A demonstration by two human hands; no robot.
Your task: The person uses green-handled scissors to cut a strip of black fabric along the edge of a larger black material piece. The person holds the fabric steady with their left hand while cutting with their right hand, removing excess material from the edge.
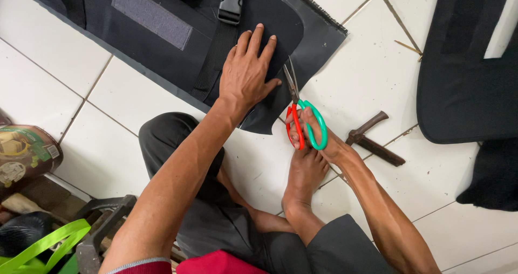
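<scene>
Hands | left (247, 72) flat on black fabric (302, 53) | right (318, 136) gripping scissors (302, 112)

Bright even light, soft shadows, sharp centre, corners perhaps slightly stretched.

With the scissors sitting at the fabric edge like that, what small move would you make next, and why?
Probably close the scissors for a short snip. The right hand has their blades at the dark fabric's curved edge, and the left hand presses the piece flat beside them.
</scene>
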